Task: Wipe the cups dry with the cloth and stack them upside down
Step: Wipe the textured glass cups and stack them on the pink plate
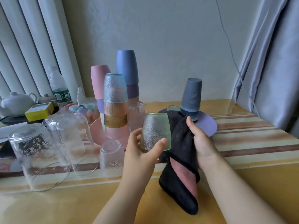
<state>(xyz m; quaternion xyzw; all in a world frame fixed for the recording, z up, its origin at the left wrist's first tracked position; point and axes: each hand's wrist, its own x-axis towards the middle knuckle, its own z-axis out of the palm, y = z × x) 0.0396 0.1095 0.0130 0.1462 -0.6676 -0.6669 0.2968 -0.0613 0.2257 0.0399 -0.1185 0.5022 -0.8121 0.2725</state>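
Observation:
My left hand (142, 152) grips a pale green dimpled glass cup (156, 130), held upside down above the table. My right hand (199, 139) holds a dark cloth with a pink inner side (179, 167) that hangs to the tabletop and touches the cup's right side. A stack of textured glass cups (115, 101) stands upside down behind the held cup. Behind it are a pink cup stack (99, 83) and a blue and purple stack (127, 71). A grey cup stack (191, 97) stands on a purple plate (207, 125).
Three clear glasses stand upside down at the left: a patterned one (34, 156), a plain one (71, 135) and a small dimpled one (111, 159). A pink plate (95, 131), water bottle (59, 87), white teapot (16, 102) and yellow box (39, 110) crowd the back left. Curtains hang on both sides.

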